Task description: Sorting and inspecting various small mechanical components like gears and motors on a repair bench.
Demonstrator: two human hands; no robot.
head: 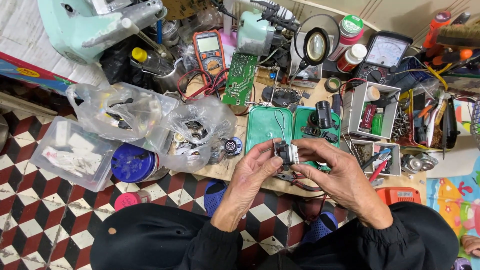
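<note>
We note, from the left, clear plastic bags point(150, 120) of parts on the workbench point(227, 170), left hand point(252, 172) and right hand point(332, 172) meeting above the green tray point(265, 127), fingertips of both pinching a small black part point(286, 152) between them, white sorting box point(372, 110) beyond.

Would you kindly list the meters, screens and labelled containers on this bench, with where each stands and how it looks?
Digital meter: back centre-left, orange case, grey screen.
Dial meter: back right, black case, white face.
Canisters: beside the dial meter, red bodies, green and white caps.
Orange box: front right edge, flat, pale label.
Both hands hold a small black part.
</note>
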